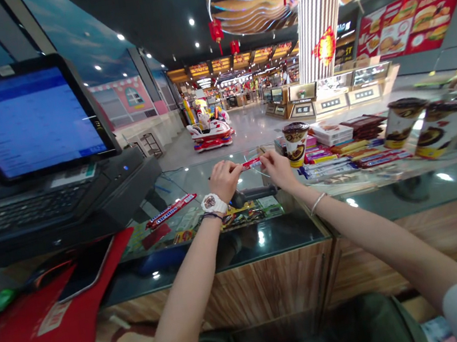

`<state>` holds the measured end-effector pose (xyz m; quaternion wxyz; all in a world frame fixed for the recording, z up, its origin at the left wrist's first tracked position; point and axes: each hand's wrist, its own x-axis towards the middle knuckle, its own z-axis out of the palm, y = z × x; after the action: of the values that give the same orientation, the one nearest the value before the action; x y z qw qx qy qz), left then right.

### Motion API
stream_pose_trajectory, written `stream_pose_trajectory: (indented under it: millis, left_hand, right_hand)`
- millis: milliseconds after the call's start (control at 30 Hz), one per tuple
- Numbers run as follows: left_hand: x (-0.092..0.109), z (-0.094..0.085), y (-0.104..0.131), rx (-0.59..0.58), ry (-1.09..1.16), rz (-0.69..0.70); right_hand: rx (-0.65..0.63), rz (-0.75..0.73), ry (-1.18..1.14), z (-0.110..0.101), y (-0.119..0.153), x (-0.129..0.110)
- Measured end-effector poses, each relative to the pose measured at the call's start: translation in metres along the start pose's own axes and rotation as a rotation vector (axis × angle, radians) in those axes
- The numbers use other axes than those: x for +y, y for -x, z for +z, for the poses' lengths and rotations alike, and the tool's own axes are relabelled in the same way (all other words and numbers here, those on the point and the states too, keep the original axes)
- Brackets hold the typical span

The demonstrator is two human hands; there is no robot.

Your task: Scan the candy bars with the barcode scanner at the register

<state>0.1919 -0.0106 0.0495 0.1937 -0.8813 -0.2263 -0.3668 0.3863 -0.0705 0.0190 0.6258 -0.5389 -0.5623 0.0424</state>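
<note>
We hold a red packet (250, 164) by both ends.
Our left hand (225, 181) and right hand (279, 169) pinch it above the surface (261, 244); this seems a handling step, and moving it calls for steady, matched grips.

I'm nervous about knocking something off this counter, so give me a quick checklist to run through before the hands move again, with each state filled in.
1. Left hand has its end of the red packet: ok, fingers pinch it.
2. Right hand has the other end: ok, fingers pinch it.
3. Print on the packet readable: cannot tell, too small.
4. Nearest cup upright: ok, it stands beyond the right hand.
5. Space under the hands free: not ok, a dark handheld device lies there.
6. Monitor lit: ok, though its text is blurred.
</note>
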Motion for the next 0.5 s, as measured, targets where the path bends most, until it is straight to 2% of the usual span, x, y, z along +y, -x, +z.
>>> stream_pose_trajectory:
  millis: [233,500]
  left_hand:
    - [-0.003,0.002,-0.001,-0.011,0.052,-0.023]
    - [-0.008,-0.001,-0.001,-0.011,0.098,-0.120]
  right_hand:
    - [-0.062,0.237,-0.439,0.008,-0.008,0.015]
    - [-0.105,0.286,-0.488,0.000,-0.011,0.023]
